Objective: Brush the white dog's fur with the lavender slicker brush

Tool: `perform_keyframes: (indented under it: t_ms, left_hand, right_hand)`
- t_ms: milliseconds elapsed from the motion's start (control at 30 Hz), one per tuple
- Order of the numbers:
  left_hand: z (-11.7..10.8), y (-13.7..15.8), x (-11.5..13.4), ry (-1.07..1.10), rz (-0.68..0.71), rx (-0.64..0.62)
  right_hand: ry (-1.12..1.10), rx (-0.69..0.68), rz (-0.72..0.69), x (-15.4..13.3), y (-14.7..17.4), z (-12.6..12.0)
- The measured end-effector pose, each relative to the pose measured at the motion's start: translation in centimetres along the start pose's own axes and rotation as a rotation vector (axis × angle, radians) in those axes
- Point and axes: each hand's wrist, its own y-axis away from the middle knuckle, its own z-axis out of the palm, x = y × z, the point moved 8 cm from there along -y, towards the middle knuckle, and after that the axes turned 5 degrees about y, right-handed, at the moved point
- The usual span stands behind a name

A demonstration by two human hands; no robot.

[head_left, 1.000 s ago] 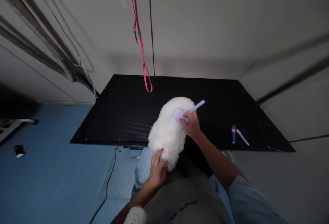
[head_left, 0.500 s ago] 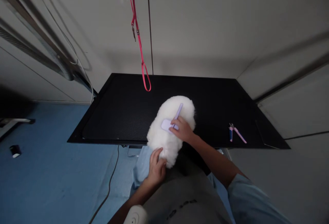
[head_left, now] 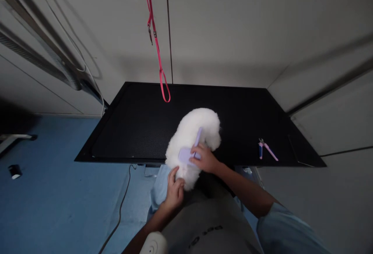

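Floor: blue, to the left of the bench, with a small dark-and-white object (head_left: 14, 171) lying on it and a cable (head_left: 119, 215) trailing down from under the bench edge.
Leash: a pink loop (head_left: 163, 86) hangs from above, its end just over the far side of the bench, apart from the animal.
Bench: a black textured top (head_left: 131, 129) set against a pale wall.
Left hand: the left hand (head_left: 174, 190) presses against the near, lower end of the fur, fingers curled onto it, steadying it at the bench edge.
Animal: a small white fluffy animal (head_left: 201, 123) sits at the near edge of the bench, right in front of the person. I judge it light, very soft and yielding, and alive, so fragile; the fur gives no firm grip, so the body underneath is where to hold it, gently.
Brush: a lilac brush (head_left: 188, 153) lies with its head flat on the fur, handle pointing away from the person.
Right hand: the right hand (head_left: 205, 160) is closed around the brush where handle meets head.
Clippers: pink-and-blue nail clippers (head_left: 265, 149) lie on the bench, well to the right, untouched.
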Motion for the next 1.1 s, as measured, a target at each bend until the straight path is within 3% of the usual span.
perform_keyframes:
  t_ms: [100, 267, 367, 500, 633, 767, 900, 1000, 1100]
  left_hand:
    - [0.1, 0.2, -0.9, 0.003, -0.065, -0.033]
    - [-0.3, 0.5, -2.4, 0.007, -0.100, -0.033]
    - [-0.6, 0.6, -2.7, 0.018, -0.065, -0.020]
    - [-0.6, 0.6, -2.6, 0.041, -0.033, -0.010]
    - [-0.6, 0.6, -2.3, 0.023, -0.043, 0.003]
    - [-0.5, 0.5, -1.8, 0.014, -0.043, -0.019]
    - [-0.2, 0.1, -1.4, 0.018, -0.027, -0.074]
    - [-0.2, 0.0, -1.5, 0.012, -0.018, -0.063]
    - [-0.1, 0.2, -1.8, 0.013, -0.009, -0.063]
  right_hand:
    - [0.054, 0.175, 0.094, 1.1, 0.7, -1.0]
    - [-0.007, 0.117, -0.021, 0.4, 1.5, 0.2]
    - [0.059, 0.327, 0.089, 1.1, 1.9, -1.6]
    - [-0.001, 0.154, -0.001, -0.2, 1.5, -0.4]
    - [0.041, 0.255, 0.093, 0.0, 1.6, -1.3]
    - [0.020, 0.060, 0.001, -0.7, 1.4, 0.0]
    - [0.110, 0.137, -0.042, -1.0, 1.4, -0.8]
    - [0.068, 0.024, -0.115, -1.5, 1.1, 0.0]
    - [0.137, 0.140, -0.060, -1.1, 0.8, -1.1]
